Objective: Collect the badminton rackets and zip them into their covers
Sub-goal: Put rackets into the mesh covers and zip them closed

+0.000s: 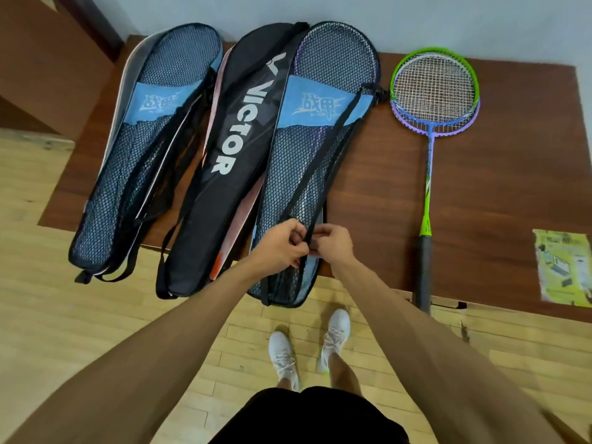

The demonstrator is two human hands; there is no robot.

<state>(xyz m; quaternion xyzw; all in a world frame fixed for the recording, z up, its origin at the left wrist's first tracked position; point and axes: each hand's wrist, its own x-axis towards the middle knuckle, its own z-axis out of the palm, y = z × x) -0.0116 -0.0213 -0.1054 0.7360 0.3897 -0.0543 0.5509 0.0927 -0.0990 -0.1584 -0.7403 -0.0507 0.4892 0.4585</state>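
Note:
Three racket covers lie side by side on a brown table [499, 219]. The right one is a blue mesh cover [307, 161] with a racket head showing through its netting. My left hand [283, 245] and my right hand [333, 243] both pinch its black strap [333, 136] near the cover's lower end, close together. A black Victor cover [230, 139] lies in the middle and a second mesh cover [144, 149] on the left. To the right, a green and purple racket pair [434, 88] lies bare, stacked, handle [423, 270] pointing toward me.
A yellow-green leaflet [562, 267] lies at the table's right edge. The covers' lower ends overhang the front edge. Wooden floor lies below, with my white shoes [307, 344] close to the table. A dark wooden cabinet [48, 59] stands at the left, a pale wall behind.

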